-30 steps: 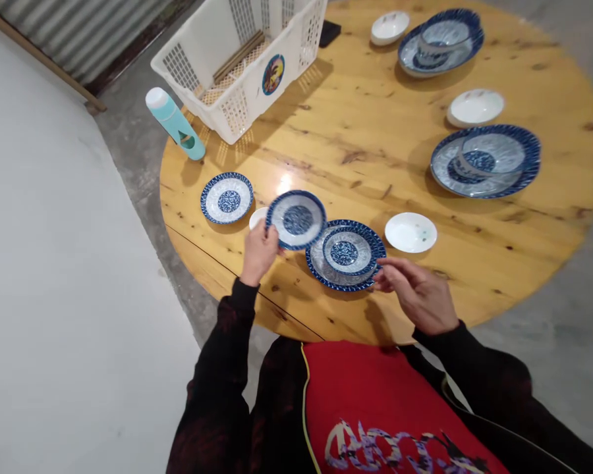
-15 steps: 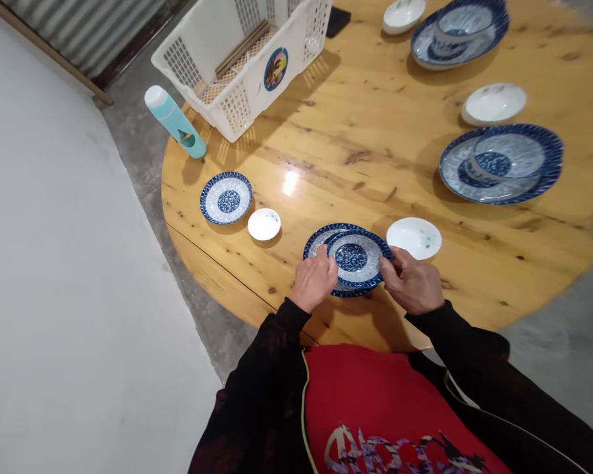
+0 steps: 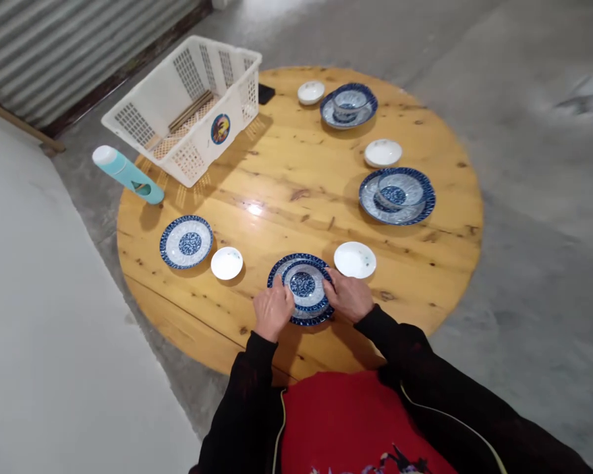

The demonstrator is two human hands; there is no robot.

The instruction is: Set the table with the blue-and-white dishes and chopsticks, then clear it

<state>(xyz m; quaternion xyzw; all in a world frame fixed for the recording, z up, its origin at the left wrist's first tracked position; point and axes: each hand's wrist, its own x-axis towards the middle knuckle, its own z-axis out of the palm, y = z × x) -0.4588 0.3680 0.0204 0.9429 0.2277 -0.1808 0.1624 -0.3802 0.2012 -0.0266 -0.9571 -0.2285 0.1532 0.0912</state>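
Both my hands are closed on the rim of a small blue-and-white bowl [image 3: 302,284]. My left hand [image 3: 273,309] grips its left edge, thumb on top. My right hand [image 3: 350,296] pinches the right edge. Beneath the bowl lies a larger blue-rimmed plate [image 3: 309,322], mostly covered; whether the two touch I cannot tell. Just beyond my right hand is a white dish [image 3: 354,260] with a faint floral print. Left of my left hand are a smaller-looking white dish [image 3: 226,263] and another blue-rimmed plate [image 3: 186,242].
Along the round wooden table's [image 3: 296,217] far left stands a white plastic basket [image 3: 197,158] holding some sticks. A turquoise bottle [image 3: 128,176] stands near the left edge. Further right are two plates with bowls [image 3: 396,197], and white dishes [image 3: 383,153]. A black object [image 3: 265,93] lies behind the basket.
The camera view has shifted, so more of the table and floor shows. The held bowl now sits more centrally over the plate; both hands keep their grip.
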